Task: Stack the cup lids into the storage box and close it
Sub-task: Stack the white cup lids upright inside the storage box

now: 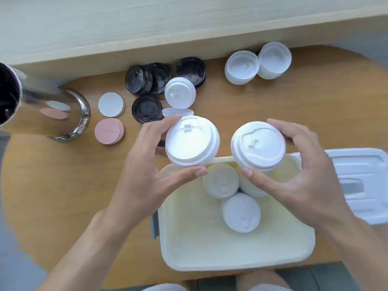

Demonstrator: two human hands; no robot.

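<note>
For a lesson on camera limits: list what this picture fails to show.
- Head view: the box far rim and some lids inside are hidden by the hands' white lids.
- The box lid is cut off by the right edge.
- The pink discs' print is too small to read.

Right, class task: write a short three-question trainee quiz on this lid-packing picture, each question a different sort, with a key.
1. True or false: the storage box is closed.
2. What does each hand grip? A) a black lid B) a white lid C) a pink coaster
3. On which side of the box does the box lid lie?

Key: 1. False, it is open. 2. B: left hand and right hand each grip a white lid. 3. Its right.
</note>
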